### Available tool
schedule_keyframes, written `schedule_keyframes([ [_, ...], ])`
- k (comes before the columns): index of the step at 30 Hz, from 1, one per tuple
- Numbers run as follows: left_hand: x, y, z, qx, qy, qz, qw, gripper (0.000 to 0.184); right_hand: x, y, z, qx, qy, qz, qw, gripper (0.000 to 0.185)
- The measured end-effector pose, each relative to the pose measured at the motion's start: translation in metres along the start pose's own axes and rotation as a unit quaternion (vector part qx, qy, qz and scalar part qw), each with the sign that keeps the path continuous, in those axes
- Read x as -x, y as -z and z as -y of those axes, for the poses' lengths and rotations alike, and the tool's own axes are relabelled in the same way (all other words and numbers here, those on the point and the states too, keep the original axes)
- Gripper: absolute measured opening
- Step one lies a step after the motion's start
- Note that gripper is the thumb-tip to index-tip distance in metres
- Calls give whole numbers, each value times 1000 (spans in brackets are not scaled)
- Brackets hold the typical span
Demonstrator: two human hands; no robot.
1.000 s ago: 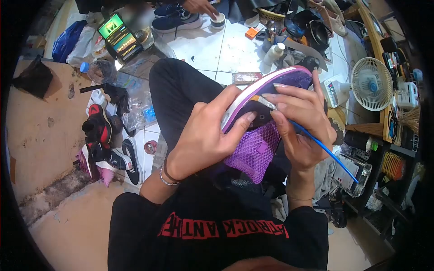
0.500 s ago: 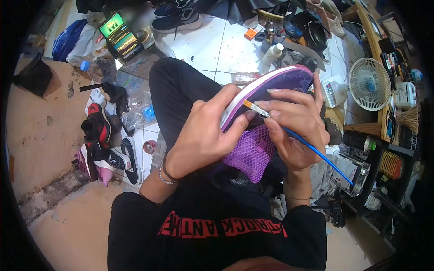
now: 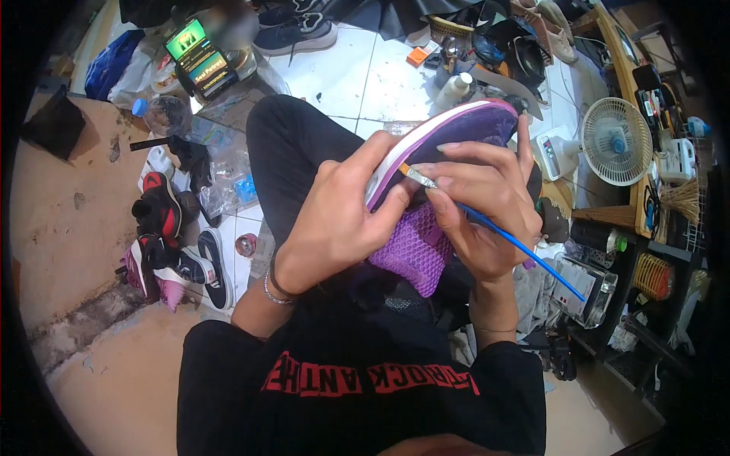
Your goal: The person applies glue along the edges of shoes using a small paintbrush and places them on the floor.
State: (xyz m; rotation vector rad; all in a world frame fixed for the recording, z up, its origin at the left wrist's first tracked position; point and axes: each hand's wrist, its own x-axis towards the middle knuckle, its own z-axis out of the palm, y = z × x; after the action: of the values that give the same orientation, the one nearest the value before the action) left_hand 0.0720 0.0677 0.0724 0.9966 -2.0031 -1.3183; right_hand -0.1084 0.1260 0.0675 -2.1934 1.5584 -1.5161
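Beside our bent knee (image 3: 280, 125), we hold a purple shoe (image 3: 473, 131) tilted in the air. Our left hand (image 3: 334, 216) clasps its side, thumb near the opening. Our right hand (image 3: 487, 209) pinches 1 blue-handled paintbrush (image 3: 525, 249) near its metal collar. The bristles (image 3: 404, 169) sit by the white sole edge (image 3: 417, 141); we cannot tell if they touch. Beyond, a white bottle (image 3: 454, 90) stands on the tiled floor (image 3: 395, 76); to the right, we see 1 fan (image 3: 616, 142).

Purple shoe (image 3: 473, 128): partly hidden by left hand (image 3: 334, 216) and right hand (image 3: 487, 201), the latter partly covering brush (image 3: 532, 258). Beyond the shoe, black sheet (image 3: 380, 17) cut off above. Left of the shoe, phone (image 3: 204, 64): finer text illegible.
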Motion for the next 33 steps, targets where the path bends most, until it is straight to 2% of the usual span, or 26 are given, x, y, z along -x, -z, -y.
schedule_keyframes([
  [3,0,-1,6,-3,-13,-14,1000,27,-3,0,0,10,15,31,999,23],
  [13,-2,-1,1,-24,13,-29,999,25,-5,-4,-16,5,31,-17,999,19],
  [23,-2,-3,11,-25,-6,-37,999,21,1,-10,-8,2,18,20,1000,18],
  [26,-6,-7,7,-11,-4,-49,999,21,-5,-6,-9,7,15,8,1000,24],
  [33,-6,-7,4,-33,1,-47,998,21,0,-14,-14,-14,-3,-49,999,18],
])
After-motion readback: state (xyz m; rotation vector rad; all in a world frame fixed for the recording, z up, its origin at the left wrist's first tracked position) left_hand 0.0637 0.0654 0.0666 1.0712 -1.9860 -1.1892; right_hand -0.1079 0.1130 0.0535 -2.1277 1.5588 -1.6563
